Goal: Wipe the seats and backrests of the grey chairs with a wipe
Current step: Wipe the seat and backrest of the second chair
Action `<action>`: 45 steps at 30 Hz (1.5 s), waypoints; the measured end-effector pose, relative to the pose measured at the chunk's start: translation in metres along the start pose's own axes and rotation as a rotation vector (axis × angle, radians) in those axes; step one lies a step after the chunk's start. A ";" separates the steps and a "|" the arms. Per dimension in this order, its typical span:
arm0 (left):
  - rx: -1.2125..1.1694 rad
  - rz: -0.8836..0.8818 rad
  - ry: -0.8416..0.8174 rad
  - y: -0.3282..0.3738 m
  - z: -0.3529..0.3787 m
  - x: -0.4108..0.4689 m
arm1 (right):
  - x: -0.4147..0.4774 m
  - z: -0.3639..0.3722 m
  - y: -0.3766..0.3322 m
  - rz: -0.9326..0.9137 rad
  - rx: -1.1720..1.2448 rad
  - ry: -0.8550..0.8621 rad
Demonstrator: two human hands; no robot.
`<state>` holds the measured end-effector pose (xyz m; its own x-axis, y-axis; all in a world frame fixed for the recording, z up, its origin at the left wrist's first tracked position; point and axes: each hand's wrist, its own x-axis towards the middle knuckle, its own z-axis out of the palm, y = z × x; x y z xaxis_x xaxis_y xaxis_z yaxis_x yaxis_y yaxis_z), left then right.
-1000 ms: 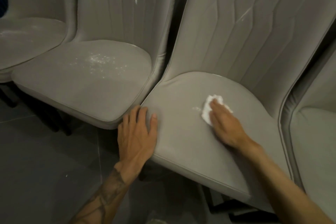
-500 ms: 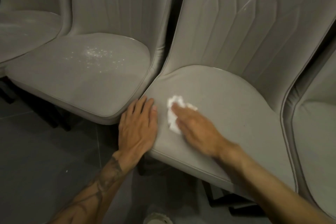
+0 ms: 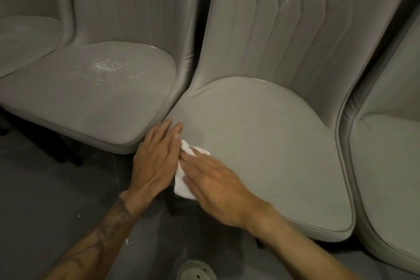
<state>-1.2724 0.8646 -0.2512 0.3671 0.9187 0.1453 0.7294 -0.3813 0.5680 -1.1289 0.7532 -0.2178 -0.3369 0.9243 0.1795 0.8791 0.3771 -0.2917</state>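
Note:
A grey padded chair's seat (image 3: 261,138) fills the middle, with its ribbed backrest (image 3: 284,29) behind it. My right hand (image 3: 216,186) lies flat on a white wipe (image 3: 181,185) at the seat's front left corner, pressing it down. The wipe partly hangs over the seat edge. My left hand (image 3: 156,157) rests flat, fingers together, on that same corner, touching the wipe. A second grey chair's seat (image 3: 91,98) to the left carries white specks (image 3: 111,68).
More grey chairs stand at the far left (image 3: 22,38) and far right (image 3: 386,166), packed side by side. Dark tiled floor (image 3: 45,200) lies in front. A pale perforated shoe tip (image 3: 196,271) shows at the bottom edge.
My right hand has swept the wipe from the seat's middle leftward and forward to the front left corner, up against my left hand. The view has shifted slightly.

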 end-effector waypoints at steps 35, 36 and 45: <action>0.303 0.098 -0.027 0.020 0.005 0.005 | -0.162 -0.087 0.114 0.617 0.030 0.137; 0.303 0.098 -0.025 0.021 0.005 0.005 | -0.160 -0.089 0.124 0.661 0.012 0.150; 0.299 0.096 -0.035 0.019 0.005 0.005 | -0.061 -0.052 0.119 0.416 -0.097 0.121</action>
<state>-1.2534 0.8612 -0.2439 0.4583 0.8750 0.1562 0.8258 -0.4842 0.2892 -0.9864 0.7380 -0.2145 0.0892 0.9803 0.1762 0.9609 -0.0382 -0.2741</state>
